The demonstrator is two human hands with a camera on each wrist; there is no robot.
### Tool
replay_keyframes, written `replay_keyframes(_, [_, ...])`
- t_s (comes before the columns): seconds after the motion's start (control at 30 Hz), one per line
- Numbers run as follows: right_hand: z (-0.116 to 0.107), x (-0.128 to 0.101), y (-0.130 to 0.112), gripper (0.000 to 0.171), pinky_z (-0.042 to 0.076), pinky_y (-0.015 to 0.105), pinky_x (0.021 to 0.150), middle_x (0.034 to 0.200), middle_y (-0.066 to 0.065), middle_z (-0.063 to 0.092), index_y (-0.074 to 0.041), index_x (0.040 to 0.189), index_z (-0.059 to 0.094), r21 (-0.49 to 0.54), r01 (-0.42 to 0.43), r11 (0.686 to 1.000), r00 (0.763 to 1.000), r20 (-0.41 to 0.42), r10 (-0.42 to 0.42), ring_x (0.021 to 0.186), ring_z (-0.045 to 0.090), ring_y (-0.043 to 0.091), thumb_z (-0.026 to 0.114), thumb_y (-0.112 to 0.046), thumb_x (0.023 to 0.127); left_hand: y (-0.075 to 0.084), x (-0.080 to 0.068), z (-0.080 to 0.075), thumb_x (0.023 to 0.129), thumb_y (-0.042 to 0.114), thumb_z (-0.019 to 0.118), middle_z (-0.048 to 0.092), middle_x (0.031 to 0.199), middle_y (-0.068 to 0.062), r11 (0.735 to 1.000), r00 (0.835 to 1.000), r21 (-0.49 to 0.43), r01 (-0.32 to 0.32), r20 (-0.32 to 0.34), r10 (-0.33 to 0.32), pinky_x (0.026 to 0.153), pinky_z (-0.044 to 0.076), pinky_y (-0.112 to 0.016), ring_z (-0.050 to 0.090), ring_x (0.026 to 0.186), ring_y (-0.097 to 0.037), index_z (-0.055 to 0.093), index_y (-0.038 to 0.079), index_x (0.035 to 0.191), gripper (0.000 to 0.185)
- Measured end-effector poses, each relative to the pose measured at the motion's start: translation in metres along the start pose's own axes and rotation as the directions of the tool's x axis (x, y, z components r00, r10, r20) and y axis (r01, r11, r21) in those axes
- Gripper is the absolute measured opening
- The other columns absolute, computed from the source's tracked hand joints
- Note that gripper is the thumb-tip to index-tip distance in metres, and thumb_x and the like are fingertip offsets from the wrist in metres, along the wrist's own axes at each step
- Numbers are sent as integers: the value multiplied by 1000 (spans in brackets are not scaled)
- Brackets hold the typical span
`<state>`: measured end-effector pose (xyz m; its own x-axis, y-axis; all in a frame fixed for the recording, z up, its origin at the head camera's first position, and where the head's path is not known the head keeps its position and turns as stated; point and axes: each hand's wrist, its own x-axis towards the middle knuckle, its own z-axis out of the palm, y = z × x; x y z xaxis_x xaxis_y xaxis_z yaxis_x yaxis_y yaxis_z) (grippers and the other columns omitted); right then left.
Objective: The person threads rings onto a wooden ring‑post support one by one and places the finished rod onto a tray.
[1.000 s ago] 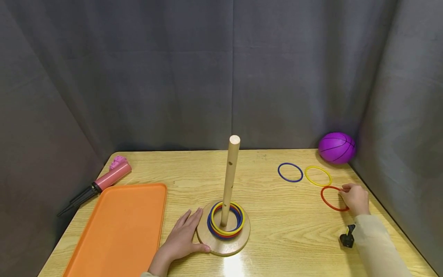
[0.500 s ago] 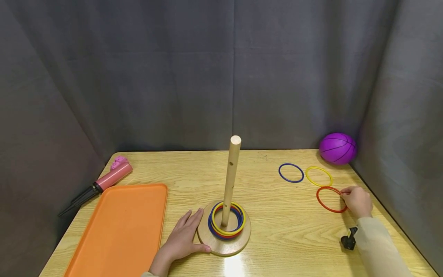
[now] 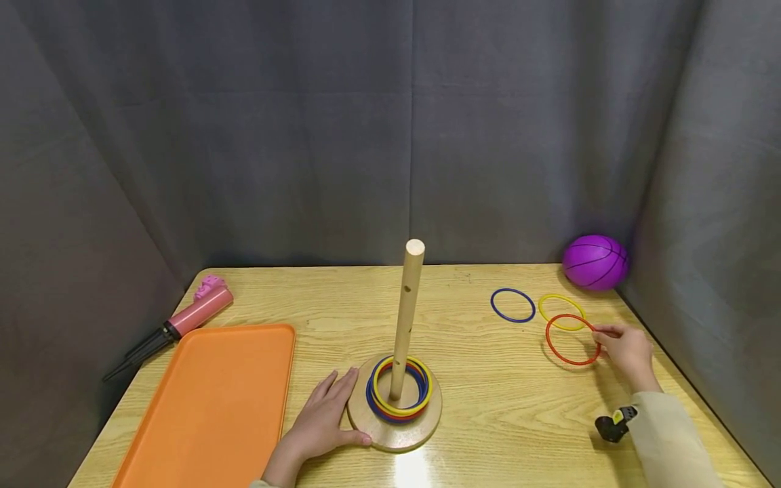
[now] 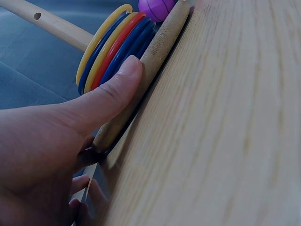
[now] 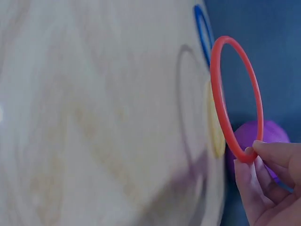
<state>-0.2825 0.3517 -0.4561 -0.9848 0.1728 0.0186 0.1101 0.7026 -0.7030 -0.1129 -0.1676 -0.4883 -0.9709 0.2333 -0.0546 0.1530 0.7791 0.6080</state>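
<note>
A wooden peg (image 3: 408,312) stands on a round wooden base (image 3: 427,421) with several yellow, blue and red rings (image 3: 399,389) stacked on it. My left hand (image 3: 322,419) lies flat against the base's left edge, thumb on its rim (image 4: 123,84). My right hand (image 3: 627,352) pinches a red ring (image 3: 571,339) by its edge and holds it lifted off the table (image 5: 233,94). A blue ring (image 3: 512,304) and a yellow ring (image 3: 560,306) lie flat on the table beyond it.
An orange tray (image 3: 207,407) lies at the front left. A pink hand pump (image 3: 183,317) rests behind it at the table's left edge. A purple ball (image 3: 594,261) sits in the back right corner. Grey curtains close in the table on three sides.
My right hand has pinched the red ring and raised it off the table, moving it left and up over the yellow ring. The left hand has stayed on the base.
</note>
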Motion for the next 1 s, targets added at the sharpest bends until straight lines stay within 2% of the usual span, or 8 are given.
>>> replay_keyframes(0.07, [1,-1,-8,35,59,22,63,73,-14,67,13,120,60,93,-27,995,999,26,24,62,57,-10,60,-11,95,0,0,0,64,60,78,28,159,-12,1000,1000,2,-2,-3,2,112,23,-67,17,148,-42,23,10,155,118])
replay_keyframes(0.17, [1,-2,-23,38,59,21,66,71,-28,58,14,123,57,196,-31,980,999,48,22,66,56,-13,60,-12,95,-1,0,0,64,60,79,28,159,-12,1000,1000,2,-2,-4,2,113,22,-66,17,148,-42,23,10,155,118])
replay_keyframes(0.27, [0,-6,-41,38,59,20,67,72,-30,57,14,123,57,278,-9,961,998,60,-8,70,57,-13,60,-13,96,-2,0,0,64,59,78,27,160,-12,1000,1000,-6,-3,0,3,114,20,-66,16,148,-42,22,10,155,118])
replay_keyframes(0.4, [-1,-12,-68,22,58,18,67,74,-29,61,-2,113,67,377,38,926,996,65,-67,73,60,-11,63,-14,94,-2,0,1,65,59,78,26,160,-12,1000,1000,-20,-5,4,5,115,17,-67,15,148,-43,22,9,155,118])
replay_keyframes(0.47, [-1,-16,-81,11,58,18,66,76,-26,63,-15,103,70,436,59,898,993,69,-99,74,61,-9,64,-14,94,-2,0,1,65,59,78,26,160,-12,1000,1000,-21,-3,4,3,114,18,-67,15,148,-43,21,10,155,118])
replay_keyframes(0.6, [2,-25,-110,20,58,18,64,78,-21,66,-29,88,71,575,73,815,984,91,-152,75,64,-6,64,-10,93,-2,0,1,65,60,78,27,160,-11,1000,1000,-22,1,4,-1,113,20,-68,15,148,-42,21,10,155,118])
replay_keyframes(0.73, [6,-36,-140,21,58,18,62,79,-15,69,-26,86,73,687,60,725,972,126,-200,76,65,-3,66,-7,91,-1,-1,1,65,60,78,27,160,-12,1000,1000,-28,-2,9,3,112,21,-69,15,148,-42,21,10,155,117])
replay_keyframes(1.0, [8,-59,-195,14,58,19,64,85,-9,72,-21,91,75,785,34,619,938,188,-290,80,66,1,69,-8,89,-1,-1,0,65,59,78,26,160,-11,1000,1000,-30,-1,12,1,112,21,-69,15,148,-42,22,10,155,117])
